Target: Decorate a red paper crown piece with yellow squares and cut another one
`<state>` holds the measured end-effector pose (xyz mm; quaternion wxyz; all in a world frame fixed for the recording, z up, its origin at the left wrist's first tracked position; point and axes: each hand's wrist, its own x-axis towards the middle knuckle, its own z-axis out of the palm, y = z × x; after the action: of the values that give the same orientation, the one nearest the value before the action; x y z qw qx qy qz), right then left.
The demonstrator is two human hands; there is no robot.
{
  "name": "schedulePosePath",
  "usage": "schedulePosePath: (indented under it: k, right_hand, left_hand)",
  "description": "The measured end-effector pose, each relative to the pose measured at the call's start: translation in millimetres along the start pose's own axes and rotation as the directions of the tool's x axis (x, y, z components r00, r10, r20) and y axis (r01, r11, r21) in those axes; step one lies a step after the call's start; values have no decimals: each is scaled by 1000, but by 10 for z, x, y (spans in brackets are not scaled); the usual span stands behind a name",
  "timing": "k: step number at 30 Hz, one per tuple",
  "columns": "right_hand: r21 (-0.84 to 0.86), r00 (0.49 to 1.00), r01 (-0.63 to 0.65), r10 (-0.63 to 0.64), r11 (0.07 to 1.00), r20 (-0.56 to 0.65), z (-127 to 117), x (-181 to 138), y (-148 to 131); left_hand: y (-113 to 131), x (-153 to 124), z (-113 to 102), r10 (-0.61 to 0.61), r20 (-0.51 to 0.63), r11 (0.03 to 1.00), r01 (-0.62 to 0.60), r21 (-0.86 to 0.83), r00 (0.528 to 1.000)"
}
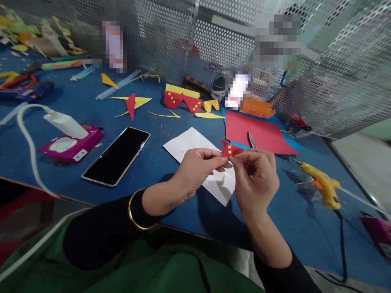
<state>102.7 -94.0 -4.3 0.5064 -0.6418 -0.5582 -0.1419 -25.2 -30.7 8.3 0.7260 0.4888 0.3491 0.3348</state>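
Both hands meet above the blue table (pixel 171 162). My left hand (pixel 195 169) pinches one side of a small red paper piece (pixel 231 149) dotted with yellow squares. My right hand (pixel 258 179) pinches its other side, fingers curled. The piece hangs just over a white sheet (pixel 189 146) lying on the table. A gold bangle (pixel 134 211) circles my left wrist.
A black phone (pixel 117 155) lies to the left, beside a pink box (pixel 71 144) with a white plug. A red sheet (pixel 262 132) with a blade (pixel 252 139) lies behind my hands. A yellow glue gun (pixel 324 185) lies at right. Red and yellow paper shapes (pixel 183 99) lie near a perforated metal wall.
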Motion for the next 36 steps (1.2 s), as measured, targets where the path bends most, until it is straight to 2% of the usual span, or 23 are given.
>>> schedulePosePath:
  k: [6, 14, 17, 20, 27, 36]
  right_hand:
    - [9, 1000, 14, -14, 1000, -4, -7, -4, 0]
    - [-11, 999, 15, -15, 1000, -48, -32, -15, 12]
    - [-26, 995, 90, -91, 996, -48, -77, -56, 26]
    - [-102, 977, 211, -211, 972, 10, -140, -116, 36]
    - [-366, 919, 393, -371, 844, 131, -215, -185, -8]
    - [-444, 902, 428, -404, 787, 153, -208, -170, -27]
  left_hand:
    - [5, -3, -6, 6, 21, 1000, -6, -23, 1000]
    - [30, -4, 15, -29, -16, 999, 29, -32, 999]
    - [21, 4, 3, -25, -18, 999, 25, -27, 1000]
    - [15, 8, -5, -22, -21, 999, 22, -41, 1000]
    - [26, 0, 3, -24, -20, 998, 23, -66, 1000]
    - [43, -1, 13, -29, -25, 998, 28, -52, 999]
